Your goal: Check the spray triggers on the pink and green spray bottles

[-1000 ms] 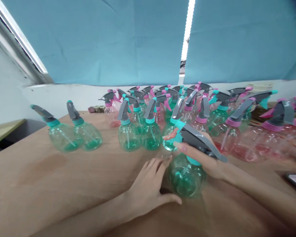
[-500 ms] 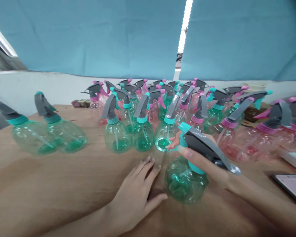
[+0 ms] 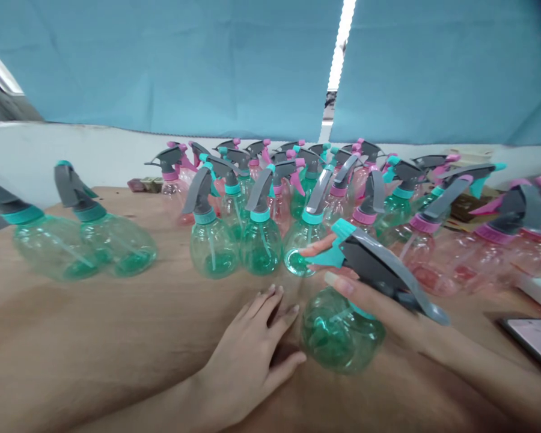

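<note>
My right hand (image 3: 369, 300) is wrapped around the neck of a green spray bottle (image 3: 342, 337) with a turquoise collar and a grey spray head. Its fingers reach past the turquoise trigger, and the thumb lies along the near side. The bottle leans, its round base toward the left. Flat on the table (image 3: 130, 343), my left hand (image 3: 252, 349) rests with fingers spread, just left of that bottle and holding nothing. Beyond the hands stands a row of similar green spray bottles (image 3: 260, 246).
Many pink (image 3: 415, 258) and green spray bottles crowd the back and right. Two tilted green bottles (image 3: 117, 243) sit at the left. A phone (image 3: 534, 340) lies at the right edge. Behind hangs a blue cloth (image 3: 184, 72) above a white wall.
My right hand's fingers have loosened around the trigger, which now shows more fully. The bottle's head has shifted slightly right. My left hand has stayed in place; the view moved a little.
</note>
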Demonstrator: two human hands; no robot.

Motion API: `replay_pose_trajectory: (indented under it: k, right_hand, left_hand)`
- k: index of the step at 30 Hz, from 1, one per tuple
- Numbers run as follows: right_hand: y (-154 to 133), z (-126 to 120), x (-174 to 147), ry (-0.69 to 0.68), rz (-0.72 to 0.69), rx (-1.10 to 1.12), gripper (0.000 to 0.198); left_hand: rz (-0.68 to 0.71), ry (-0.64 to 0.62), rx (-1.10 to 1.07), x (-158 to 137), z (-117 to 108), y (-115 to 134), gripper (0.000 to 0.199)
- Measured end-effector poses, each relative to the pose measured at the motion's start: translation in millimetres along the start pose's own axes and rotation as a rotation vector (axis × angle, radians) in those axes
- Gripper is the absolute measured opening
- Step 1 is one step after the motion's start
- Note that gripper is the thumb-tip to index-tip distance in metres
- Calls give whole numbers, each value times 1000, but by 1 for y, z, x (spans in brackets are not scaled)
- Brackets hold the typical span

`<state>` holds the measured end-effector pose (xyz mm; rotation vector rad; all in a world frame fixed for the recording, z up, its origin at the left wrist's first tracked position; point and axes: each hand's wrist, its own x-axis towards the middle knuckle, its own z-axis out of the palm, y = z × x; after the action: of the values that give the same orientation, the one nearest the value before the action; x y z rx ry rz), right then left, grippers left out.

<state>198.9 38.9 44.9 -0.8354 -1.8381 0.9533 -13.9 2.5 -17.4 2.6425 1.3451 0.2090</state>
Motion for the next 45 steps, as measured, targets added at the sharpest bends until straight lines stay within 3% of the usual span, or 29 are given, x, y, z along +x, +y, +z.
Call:
replay_pose_trajectory:
  k: [9,45]
  right_hand:
    - [-1,0,0,-39,-3,45,33]
    - [1,-2,-3,-31,57,33,22]
  left_hand:
    - [-41,-33,-45,0,1,0,61]
    - [-19,12,-62,0,-1,0,57]
